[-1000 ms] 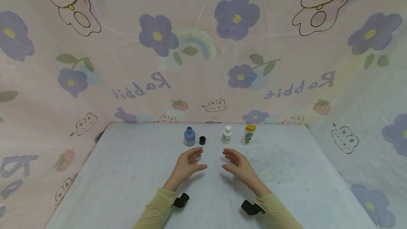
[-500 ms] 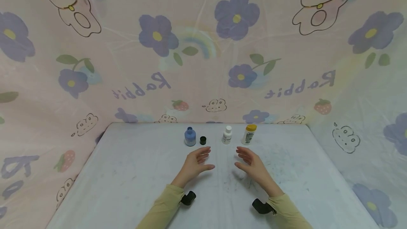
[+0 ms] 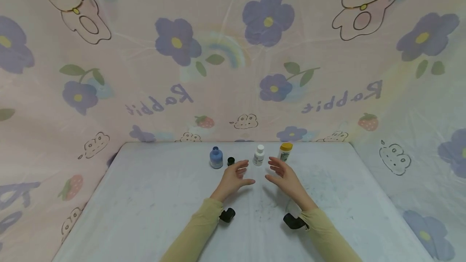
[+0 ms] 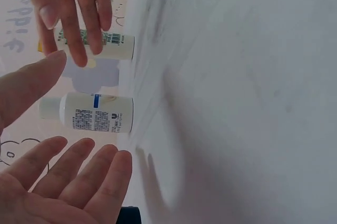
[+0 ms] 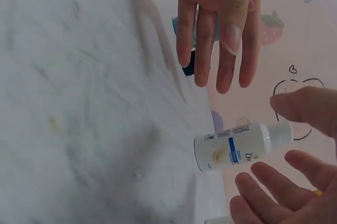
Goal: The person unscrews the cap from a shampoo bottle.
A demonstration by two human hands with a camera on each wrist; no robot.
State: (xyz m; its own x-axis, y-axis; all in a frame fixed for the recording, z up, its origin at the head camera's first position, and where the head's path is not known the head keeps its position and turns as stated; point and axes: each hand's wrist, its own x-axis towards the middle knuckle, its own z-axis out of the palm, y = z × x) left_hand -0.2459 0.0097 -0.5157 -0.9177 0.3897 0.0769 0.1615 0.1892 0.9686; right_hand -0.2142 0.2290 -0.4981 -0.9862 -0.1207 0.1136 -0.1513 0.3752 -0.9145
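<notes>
A small white bottle (image 3: 259,156) with a white cap stands upright near the table's back edge, label facing forward. My left hand (image 3: 234,179) hovers in front and to its left, fingers loosely bent, holding nothing. On the other side my right hand (image 3: 285,177) mirrors it, also holding nothing. Both wrist views show the white bottle (image 4: 97,112) between thumb and fingers of the near hand, apparently untouched. A yellow-capped bottle (image 3: 285,150) stands behind my right hand, its lower part hidden. Behind my left fingertips sits a black cap (image 3: 231,160), partly covered.
A blue bottle (image 3: 216,158) without a cap stands left of the black cap. White cloth covers the table (image 3: 153,205). A patterned curtain (image 3: 225,92) rises behind the table and along both sides.
Both hands have moved forward toward the white bottle. The left hand has also shifted right, and the right hand first moved right, then stayed level with it. The bottles stand where they were.
</notes>
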